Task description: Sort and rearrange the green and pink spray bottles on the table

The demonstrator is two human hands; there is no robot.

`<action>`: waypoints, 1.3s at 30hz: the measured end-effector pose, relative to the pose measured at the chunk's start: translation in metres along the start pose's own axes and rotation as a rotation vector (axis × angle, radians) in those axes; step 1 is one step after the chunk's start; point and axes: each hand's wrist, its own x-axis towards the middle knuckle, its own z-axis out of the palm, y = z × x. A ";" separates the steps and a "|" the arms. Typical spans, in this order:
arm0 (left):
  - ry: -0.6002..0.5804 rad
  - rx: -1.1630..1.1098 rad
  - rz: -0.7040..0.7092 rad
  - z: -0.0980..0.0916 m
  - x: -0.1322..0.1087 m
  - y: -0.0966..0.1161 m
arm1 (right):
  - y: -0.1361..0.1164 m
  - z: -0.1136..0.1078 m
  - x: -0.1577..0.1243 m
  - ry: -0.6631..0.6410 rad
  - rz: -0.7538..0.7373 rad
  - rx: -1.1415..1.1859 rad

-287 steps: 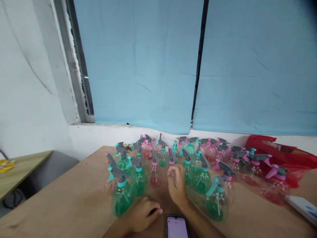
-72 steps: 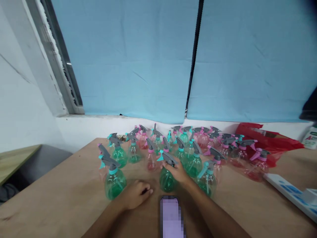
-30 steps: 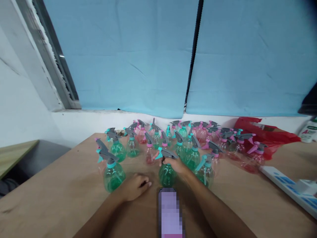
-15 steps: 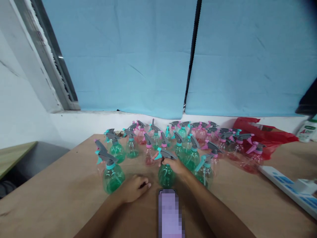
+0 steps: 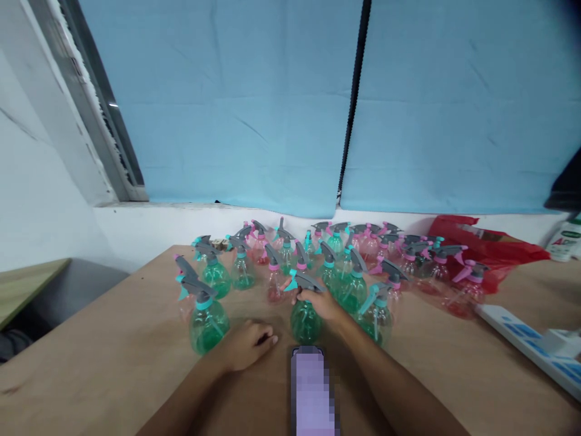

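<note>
My right hand (image 5: 320,303) is wrapped round the neck of a green spray bottle (image 5: 305,324), just under its grey head, and the bottle stands upright on the table (image 5: 113,321). My left hand (image 5: 252,345) rests on the tabletop to the left of it, fingers curled in, with nothing visible in them. Close beside my left hand stands another green spray bottle (image 5: 209,327) with a teal collar. A phone (image 5: 313,390), blurred out, lies in front of the held bottle between my forearms.
Several green and pink spray bottles (image 5: 351,290) stand behind my hands. At the right are a red plastic bag (image 5: 494,248), a white power strip (image 5: 531,339) and a white bottle (image 5: 565,239). A blue curtain (image 5: 227,109) hangs behind.
</note>
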 end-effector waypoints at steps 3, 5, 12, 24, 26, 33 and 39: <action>0.004 -0.002 -0.002 0.001 0.000 -0.001 | 0.001 0.001 0.000 0.018 0.010 -0.002; 0.010 0.013 0.003 0.001 0.000 -0.001 | 0.003 0.002 0.000 0.048 0.016 0.016; 0.018 0.008 -0.020 0.000 -0.001 0.002 | 0.009 0.004 -0.001 0.068 0.011 0.012; 0.035 0.026 0.007 0.002 -0.003 0.000 | 0.028 0.008 -0.017 0.330 -0.253 -0.221; 0.034 0.038 0.005 0.002 -0.003 0.000 | 0.021 0.013 -0.016 0.355 -0.288 -0.313; 0.045 0.039 -0.024 0.006 -0.007 -0.003 | -0.035 0.043 -0.014 0.427 -0.439 -0.525; 0.035 0.065 -0.011 0.002 -0.010 0.000 | -0.050 0.075 0.021 0.387 -0.256 -0.420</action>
